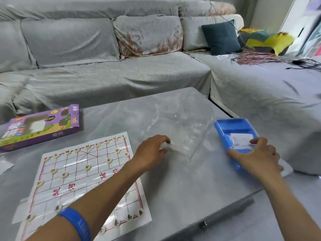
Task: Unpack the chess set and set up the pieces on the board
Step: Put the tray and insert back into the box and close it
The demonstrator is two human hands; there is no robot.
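While the grey, marble-patterned counter [173, 188] is viewed from above, a thin paper board [86, 180] printed with a red grid and red characters is seen lying flat on its left part. Small round cream pieces [88, 167], disc-shaped and marked in red on the far side and in dark ink on the near side, are set on the grid's crossings. The left hand [151, 152] is reached across the board's right edge; its grip is narrow, with the fingertips pinched on the near edge of a clear, crinkled plastic bag [182, 129] that lies limp and glossy on the counter. The right hand [257, 157] is laid on a blue, rigid plastic tray [232, 126] with moulded recesses, near the counter's right edge; its grip is closed around the tray's near end, thumb on the left rim and fingers curled on top beside a white label. A blue band [76, 223] is worn on the left wrist. A purple cardboard box [40, 127], rectangular and glossy, is placed at the far left. A grey fabric-covered sofa [104, 70] with a dark teal cushion [220, 37] is seen behind.
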